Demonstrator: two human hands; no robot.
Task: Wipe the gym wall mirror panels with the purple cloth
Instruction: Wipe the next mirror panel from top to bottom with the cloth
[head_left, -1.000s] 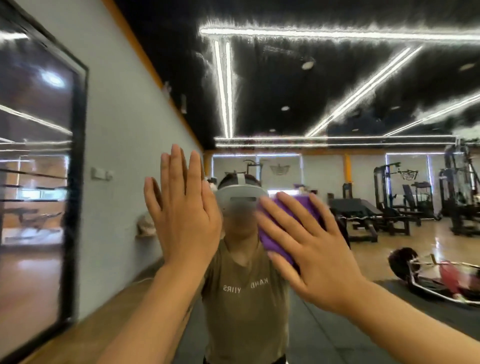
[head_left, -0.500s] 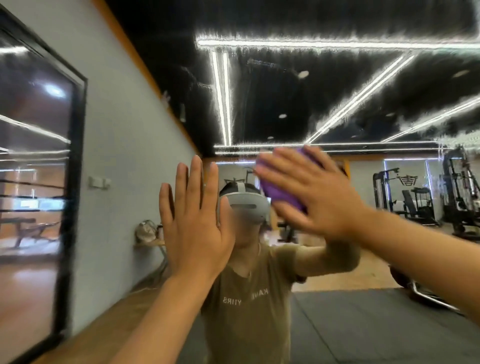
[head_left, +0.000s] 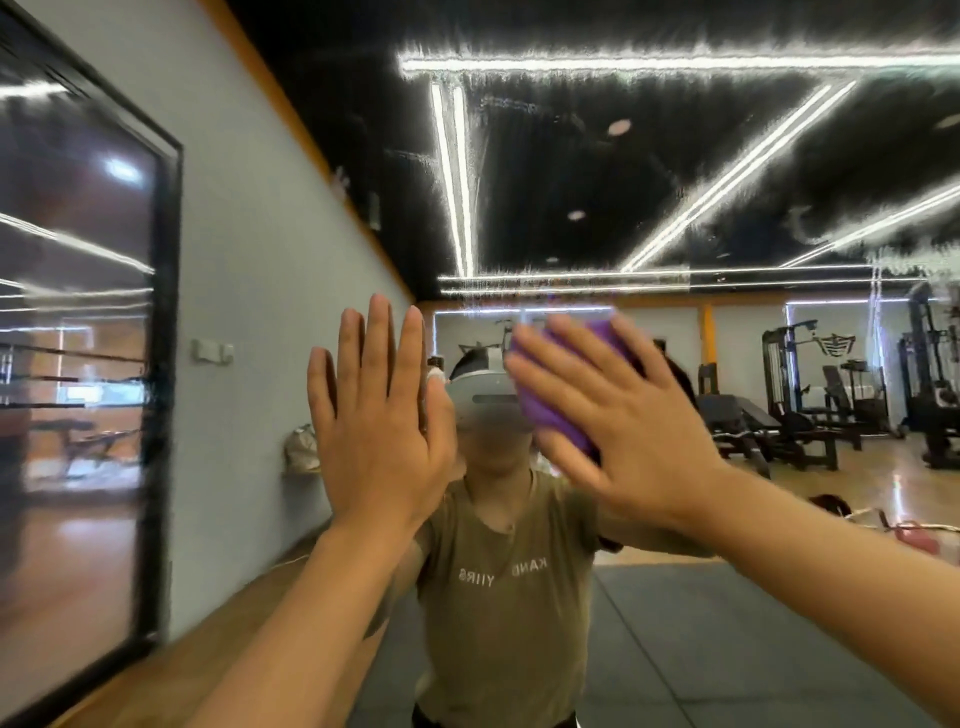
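A person stands close to a gym wall mirror panel (head_left: 675, 182), both bare arms raised to the glass. The left hand (head_left: 382, 426) lies flat against the mirror, its grip wide, fingers straight and nearly together, pointing up, holding nothing. The right hand (head_left: 618, 415) spreads its fingers over the purple cloth (head_left: 558, 395), pressing the bunched fabric against the glass at about head height; the cloth shows between and above the fingers and sits just right of the left hand, the two hands apart. Directly behind the hands the mirror returns the person's own reflection in an olive T-shirt (head_left: 506, 597) with reversed white lettering. Streaks and smears mark the upper glass, blurring the reflected ceiling light strips (head_left: 452, 176). Reflected weight machines (head_left: 831, 395) line the far right over a wooden floor and dark matting. At the far left a second, black-framed mirror panel (head_left: 78, 364) hangs on the grey wall (head_left: 249, 312), well apart from the cloth, with a small white switch plate (head_left: 210, 352) beside it.
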